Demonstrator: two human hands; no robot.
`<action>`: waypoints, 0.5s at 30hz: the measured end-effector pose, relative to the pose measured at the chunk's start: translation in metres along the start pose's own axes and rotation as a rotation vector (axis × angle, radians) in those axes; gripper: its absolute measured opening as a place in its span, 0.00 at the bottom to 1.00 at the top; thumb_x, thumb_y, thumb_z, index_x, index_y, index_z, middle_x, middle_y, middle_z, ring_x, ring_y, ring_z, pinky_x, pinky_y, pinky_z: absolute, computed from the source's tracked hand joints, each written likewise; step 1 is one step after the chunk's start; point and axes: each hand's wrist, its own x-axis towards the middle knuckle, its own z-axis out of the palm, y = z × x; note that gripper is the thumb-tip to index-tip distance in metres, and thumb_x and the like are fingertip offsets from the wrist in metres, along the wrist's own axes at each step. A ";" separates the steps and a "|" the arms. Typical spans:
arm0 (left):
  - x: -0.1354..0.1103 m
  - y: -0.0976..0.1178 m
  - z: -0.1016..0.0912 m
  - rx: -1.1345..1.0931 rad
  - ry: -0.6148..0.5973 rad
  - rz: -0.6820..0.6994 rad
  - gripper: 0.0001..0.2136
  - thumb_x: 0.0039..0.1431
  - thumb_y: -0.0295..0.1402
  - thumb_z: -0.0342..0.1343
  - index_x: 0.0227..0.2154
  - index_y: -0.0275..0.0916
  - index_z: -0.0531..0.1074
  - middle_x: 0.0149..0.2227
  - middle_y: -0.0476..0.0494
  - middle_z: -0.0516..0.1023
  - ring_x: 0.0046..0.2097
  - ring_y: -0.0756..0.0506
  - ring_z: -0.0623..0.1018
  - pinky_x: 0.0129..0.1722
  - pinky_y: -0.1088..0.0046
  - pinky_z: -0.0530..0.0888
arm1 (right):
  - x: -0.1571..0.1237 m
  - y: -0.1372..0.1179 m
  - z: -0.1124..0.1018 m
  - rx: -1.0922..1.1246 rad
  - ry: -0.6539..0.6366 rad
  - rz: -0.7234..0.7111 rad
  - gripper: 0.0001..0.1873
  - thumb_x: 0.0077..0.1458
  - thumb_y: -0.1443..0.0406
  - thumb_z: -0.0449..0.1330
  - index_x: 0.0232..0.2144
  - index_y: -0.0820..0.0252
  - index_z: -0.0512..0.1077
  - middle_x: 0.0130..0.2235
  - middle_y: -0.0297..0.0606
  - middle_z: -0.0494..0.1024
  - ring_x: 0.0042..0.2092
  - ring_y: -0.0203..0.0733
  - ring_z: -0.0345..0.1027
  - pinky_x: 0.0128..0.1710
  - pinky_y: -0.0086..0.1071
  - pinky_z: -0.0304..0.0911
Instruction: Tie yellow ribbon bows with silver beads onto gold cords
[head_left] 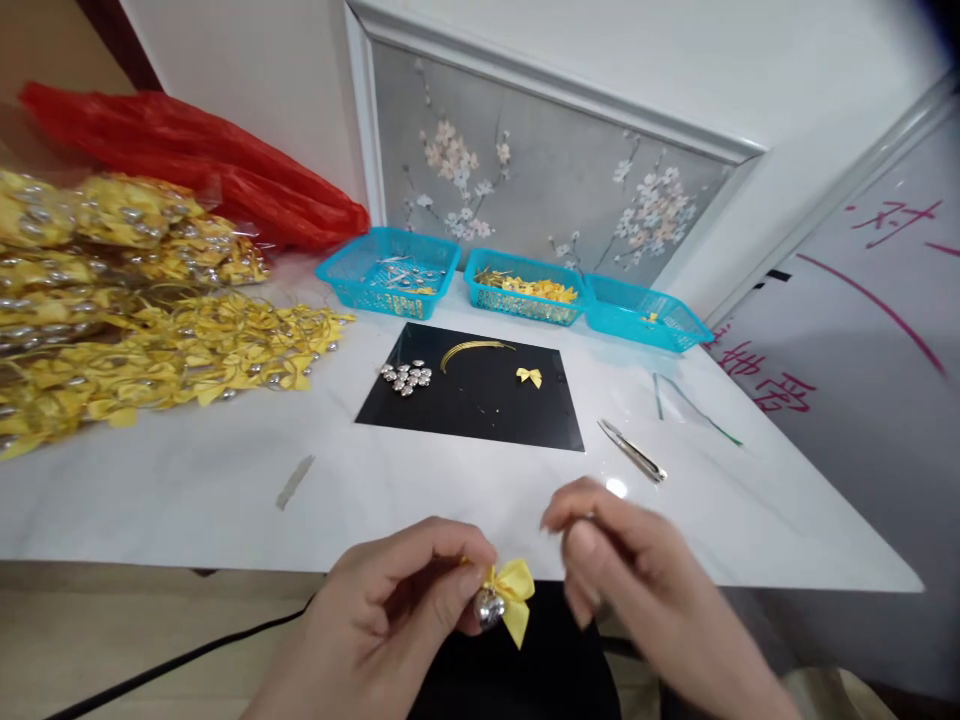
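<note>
My left hand is closed in a pinch on a small yellow ribbon bow with a silver bell, held just in front of the table's near edge. My right hand hovers close to the right of the bow, fingers curled and pinched together; it is blurred and I cannot make out anything between them. On the black mat lie a cluster of silver bells, a curved gold cord and one loose yellow bow.
A pair of tweezers lies right of the mat. Three blue baskets stand at the back. A heap of finished yellow bows and bagged ones fills the left side, with a red plastic bag behind.
</note>
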 end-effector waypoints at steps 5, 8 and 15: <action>-0.004 0.002 -0.005 0.099 -0.017 -0.009 0.08 0.63 0.37 0.57 0.30 0.48 0.80 0.26 0.53 0.79 0.29 0.49 0.76 0.29 0.81 0.72 | -0.005 -0.011 0.035 -0.036 -0.060 -0.008 0.13 0.63 0.59 0.59 0.28 0.59 0.69 0.30 0.32 0.68 0.27 0.30 0.59 0.25 0.26 0.54; -0.003 0.003 -0.010 0.037 -0.046 -0.130 0.08 0.62 0.38 0.59 0.29 0.47 0.81 0.26 0.52 0.78 0.30 0.49 0.75 0.31 0.79 0.72 | -0.005 -0.008 0.043 0.059 -0.009 0.011 0.15 0.65 0.57 0.57 0.28 0.59 0.68 0.29 0.31 0.65 0.26 0.30 0.56 0.25 0.27 0.52; -0.005 0.003 -0.010 -0.210 -0.063 -0.195 0.07 0.55 0.41 0.66 0.35 0.48 0.83 0.32 0.49 0.83 0.35 0.46 0.79 0.38 0.75 0.76 | -0.010 0.000 0.058 -0.057 0.232 -0.189 0.11 0.63 0.63 0.56 0.27 0.57 0.67 0.29 0.34 0.66 0.29 0.36 0.60 0.27 0.31 0.55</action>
